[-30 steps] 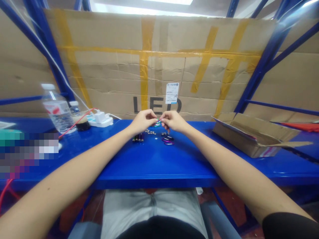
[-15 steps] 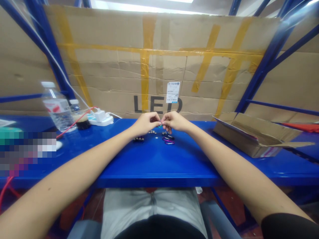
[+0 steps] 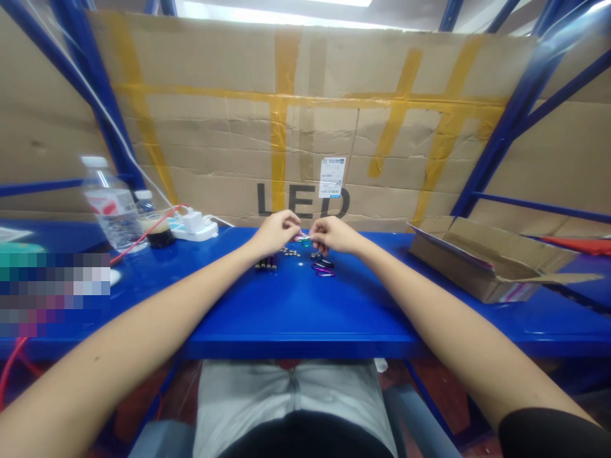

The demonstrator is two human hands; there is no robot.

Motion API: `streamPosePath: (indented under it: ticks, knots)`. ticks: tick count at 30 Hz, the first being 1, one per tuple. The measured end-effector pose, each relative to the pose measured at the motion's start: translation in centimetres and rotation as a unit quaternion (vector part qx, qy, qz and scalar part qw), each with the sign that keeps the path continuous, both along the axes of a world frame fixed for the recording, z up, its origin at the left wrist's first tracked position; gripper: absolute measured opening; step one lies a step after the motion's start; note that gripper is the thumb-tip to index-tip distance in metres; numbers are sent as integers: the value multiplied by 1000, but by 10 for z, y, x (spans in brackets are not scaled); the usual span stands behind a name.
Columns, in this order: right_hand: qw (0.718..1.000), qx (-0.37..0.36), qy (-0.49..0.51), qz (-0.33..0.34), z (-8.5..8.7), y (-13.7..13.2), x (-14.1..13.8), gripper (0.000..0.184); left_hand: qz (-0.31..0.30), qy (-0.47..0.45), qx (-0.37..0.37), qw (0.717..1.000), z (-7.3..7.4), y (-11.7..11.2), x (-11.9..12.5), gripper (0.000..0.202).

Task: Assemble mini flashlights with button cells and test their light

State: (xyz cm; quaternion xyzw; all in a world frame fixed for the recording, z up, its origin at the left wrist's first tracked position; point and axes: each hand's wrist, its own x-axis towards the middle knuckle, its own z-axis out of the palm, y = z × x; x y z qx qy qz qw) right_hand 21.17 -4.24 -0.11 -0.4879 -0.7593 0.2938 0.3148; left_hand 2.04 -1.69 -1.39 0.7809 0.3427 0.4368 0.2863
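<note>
Between my two hands, just above the table, is a small green carabiner (image 3: 306, 243) with a silvery bar along its top side. My right hand (image 3: 335, 234) is closed in a pinch on its right end. From the other side, the fingertips of my left hand (image 3: 277, 233) pinch at the silvery part; whether that part is the carabiner's gate or a separate piece is too small to tell. Below the right hand lie a purple carabiner (image 3: 323, 271) and a black carabiner (image 3: 326, 263). Several small metal pieces (image 3: 291, 253) and a row of dark cylinders (image 3: 266, 264) lie near the left hand.
An open cardboard box (image 3: 482, 267) stands on the right of the blue table (image 3: 305, 312). On the left are a water bottle (image 3: 112, 210), a bottle of dark liquid (image 3: 155, 222), a white power strip (image 3: 195, 230) and a red cable. A large cardboard sheet (image 3: 219, 146) closes off the back.
My left fingertips have shifted slightly left and up, away from my right ones. More of the green carabiner and its silvery part now shows between them. The loose pieces lie as before.
</note>
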Motion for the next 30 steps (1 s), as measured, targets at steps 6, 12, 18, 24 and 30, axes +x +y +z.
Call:
streamPosePath:
  ticks: [6, 12, 18, 24, 30]
  knots:
    - [996, 53, -55, -45, -1, 7, 12, 12, 36, 107, 23, 993, -1, 8, -12, 8]
    - [994, 57, -76, -51, -3, 13, 17, 11, 57, 64, -38, 996, -3, 14, -14, 9]
    - [992, 60, -93, -66, -1, 13, 20, 11, 81, 112, 16, 990, -3, 15, -16, 4]
    - [990, 66, -106, -70, 0, 13, 23, 11, 107, 187, 177, 960, -3, 10, -13, 8]
    - [989, 38, -131, -59, 4, 10, 24, 10, 50, 201, 130, 970, -9, -2, -5, 10]
